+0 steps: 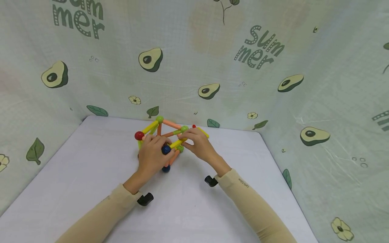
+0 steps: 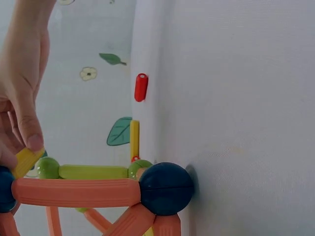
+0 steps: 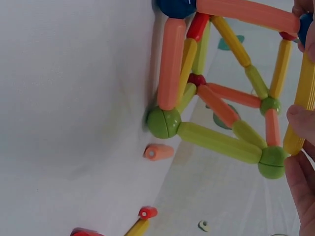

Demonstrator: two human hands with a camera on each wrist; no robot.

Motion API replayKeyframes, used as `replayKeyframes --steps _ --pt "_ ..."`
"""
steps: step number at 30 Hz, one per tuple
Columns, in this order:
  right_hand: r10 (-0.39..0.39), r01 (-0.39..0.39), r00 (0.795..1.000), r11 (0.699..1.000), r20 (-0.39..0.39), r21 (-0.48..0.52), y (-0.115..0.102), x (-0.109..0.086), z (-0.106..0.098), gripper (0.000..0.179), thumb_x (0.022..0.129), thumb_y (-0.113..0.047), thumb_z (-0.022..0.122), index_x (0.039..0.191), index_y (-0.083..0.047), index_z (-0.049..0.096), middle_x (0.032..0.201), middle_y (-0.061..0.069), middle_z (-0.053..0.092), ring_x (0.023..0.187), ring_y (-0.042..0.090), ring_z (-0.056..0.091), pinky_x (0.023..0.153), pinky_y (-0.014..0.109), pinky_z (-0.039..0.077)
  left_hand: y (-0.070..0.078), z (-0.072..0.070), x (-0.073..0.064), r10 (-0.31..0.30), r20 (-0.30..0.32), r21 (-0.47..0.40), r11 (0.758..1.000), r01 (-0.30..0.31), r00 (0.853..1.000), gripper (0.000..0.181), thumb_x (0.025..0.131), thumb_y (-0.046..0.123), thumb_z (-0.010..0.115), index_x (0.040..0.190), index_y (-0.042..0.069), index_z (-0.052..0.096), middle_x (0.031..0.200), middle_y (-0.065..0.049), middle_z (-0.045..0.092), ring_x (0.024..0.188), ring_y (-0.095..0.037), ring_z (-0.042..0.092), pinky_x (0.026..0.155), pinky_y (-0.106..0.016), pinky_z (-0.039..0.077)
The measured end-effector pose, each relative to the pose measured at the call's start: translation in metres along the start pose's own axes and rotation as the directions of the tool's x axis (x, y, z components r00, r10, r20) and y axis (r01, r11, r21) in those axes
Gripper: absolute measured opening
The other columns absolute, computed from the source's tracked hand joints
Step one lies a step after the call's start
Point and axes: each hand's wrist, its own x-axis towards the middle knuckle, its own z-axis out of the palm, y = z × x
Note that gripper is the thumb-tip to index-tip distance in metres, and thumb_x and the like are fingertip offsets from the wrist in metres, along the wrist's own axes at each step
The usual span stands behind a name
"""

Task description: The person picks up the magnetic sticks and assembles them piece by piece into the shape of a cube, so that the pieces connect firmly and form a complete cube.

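A frame of magnetic rods and balls stands on the white table, with salmon rods (image 2: 74, 191), light-green rods (image 3: 219, 141) and yellow rods between blue, green and red balls. My left hand (image 1: 151, 152) grips a blue ball (image 1: 165, 149) at its upper near corner. A yellow rod (image 3: 304, 93) runs from that ball, and the thumb and fingers of my right hand (image 1: 199, 144) pinch its far end. This end lies close to a green ball (image 3: 271, 162); whether they touch I cannot tell. Below, another blue ball (image 2: 166, 189) rests on the table.
Beyond the frame, loose pieces lie on the table: a salmon rod (image 3: 160, 152), a yellow rod (image 1: 203, 132) with a red end, and a short red rod (image 2: 141, 87). A patterned cloth (image 1: 182, 40) hangs behind the table and at both sides.
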Motion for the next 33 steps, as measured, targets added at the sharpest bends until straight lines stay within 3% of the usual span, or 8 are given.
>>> replayKeyframes --steps 6,13,18,24,28,33 --pt "0.091 -0.091 0.996 0.996 0.016 0.002 0.012 0.002 -0.004 0.052 0.084 -0.007 0.091 0.132 -0.005 0.071 0.136 0.014 0.063 0.124 0.028 0.060 0.103 0.039 0.054 0.000 0.001 0.000 0.001 -0.014 -0.011 1.000 -0.001 1.000 0.036 0.079 0.033 0.095 0.102 0.012 0.076 0.103 -0.007 0.078 0.097 -0.031 0.053 0.081 -0.042 0.046" --pt "0.217 -0.232 0.964 0.968 0.155 0.089 0.030 0.013 -0.003 0.057 0.093 -0.002 0.081 0.146 -0.010 0.061 0.143 0.012 0.057 0.127 0.025 0.061 0.101 0.038 0.058 -0.002 0.001 -0.001 -0.037 -0.007 0.006 0.999 0.037 0.999 0.030 0.081 0.028 0.093 0.102 0.013 0.076 0.101 -0.007 0.077 0.100 -0.031 0.053 0.081 -0.043 0.049" --pt "0.245 -0.272 0.952 0.952 0.181 0.140 0.036 0.017 0.001 0.050 0.096 -0.002 0.077 0.143 -0.010 0.063 0.135 0.011 0.062 0.119 0.023 0.066 0.101 0.035 0.058 -0.003 0.001 -0.001 -0.029 -0.003 0.001 1.000 0.029 1.000 0.029 0.082 0.029 0.091 0.102 0.013 0.077 0.101 -0.007 0.077 0.101 -0.031 0.053 0.084 -0.043 0.050" --pt "0.240 -0.263 0.960 0.949 0.143 0.174 0.036 0.015 0.003 0.036 0.097 -0.001 0.075 0.131 -0.008 0.067 0.125 0.009 0.065 0.110 0.024 0.069 0.096 0.034 0.060 -0.010 -0.001 -0.002 0.005 -0.016 -0.046 0.999 -0.006 1.000 0.028 0.083 0.027 0.090 0.103 0.011 0.077 0.103 -0.008 0.077 0.106 -0.031 0.053 0.086 -0.044 0.051" --pt "0.236 -0.256 0.963 0.952 0.131 0.168 0.033 0.011 0.000 0.033 0.096 -0.002 0.077 0.127 -0.008 0.068 0.118 0.008 0.064 0.105 0.022 0.070 0.093 0.034 0.061 -0.016 -0.003 -0.003 0.026 -0.016 -0.100 0.995 -0.028 1.000 0.029 0.083 0.025 0.093 0.104 0.011 0.078 0.105 -0.007 0.077 0.107 -0.029 0.051 0.088 -0.044 0.052" --pt "0.237 -0.259 0.959 0.955 0.153 0.143 0.029 0.005 -0.003 0.034 0.094 -0.007 0.081 0.126 -0.010 0.068 0.113 0.004 0.063 0.102 0.016 0.070 0.091 0.024 0.059 -0.023 -0.005 -0.003 0.034 -0.002 -0.141 0.989 -0.034 0.999 0.029 0.083 0.023 0.093 0.105 0.011 0.078 0.106 -0.006 0.075 0.108 -0.028 0.050 0.091 -0.045 0.052"
